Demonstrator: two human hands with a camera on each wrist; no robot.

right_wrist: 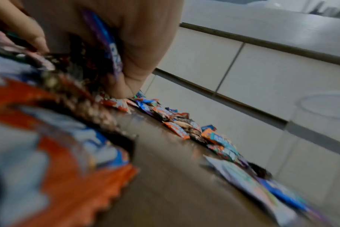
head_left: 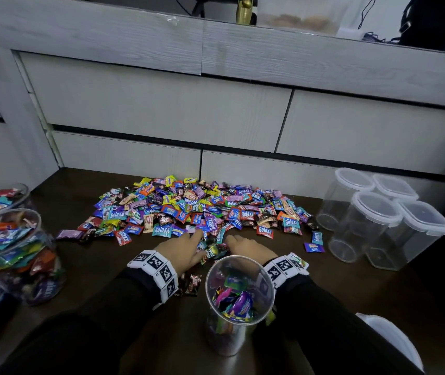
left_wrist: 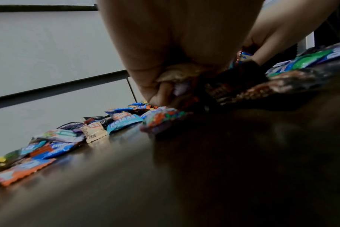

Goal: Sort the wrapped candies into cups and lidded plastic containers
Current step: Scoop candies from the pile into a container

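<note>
Right wrist view: near wrappers smearing into blur, print unreadable. Left hand and right hand: fingers disappearing among candies, grip unclear. Cup hiding part of right wrist. Left jars and lid being cut by edges.

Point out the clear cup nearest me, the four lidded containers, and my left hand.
clear cup (head_left: 239, 259): head view, far rim.
lidded containers (head_left: 427, 220): head view, lid of the nearest right one.
left hand (head_left: 182, 246): head view, back of the hand.
</note>
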